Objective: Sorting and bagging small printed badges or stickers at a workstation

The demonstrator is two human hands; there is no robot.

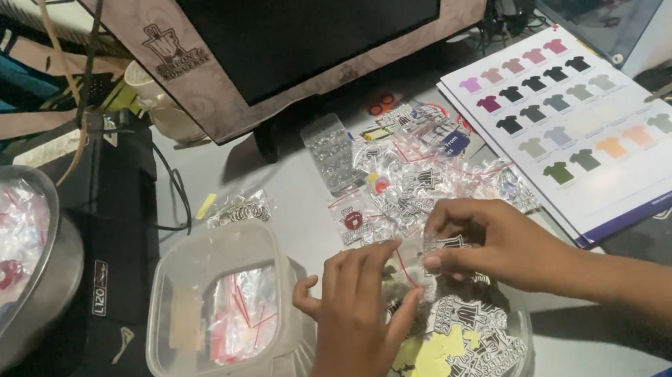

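My left hand [355, 309] and my right hand [493, 244] meet above a clear round bowl [518, 359] filled with black-and-white and yellow stickers [461, 346]. Between their fingertips they pinch a small clear plastic bag [423, 263] with a red strip; a black-and-white sticker shows at my right fingertips. Just beyond my hands lies a heap of small clear packets [421, 173] holding stickers.
A clear square container [219, 306] with red-striped bags sits left of the bowl. A metal bowl [51, 294] of packed items is at far left. A colour chart of shirts [587, 126] lies at right, a dark monitor [313, 8] behind, a black box [117, 227] at left.
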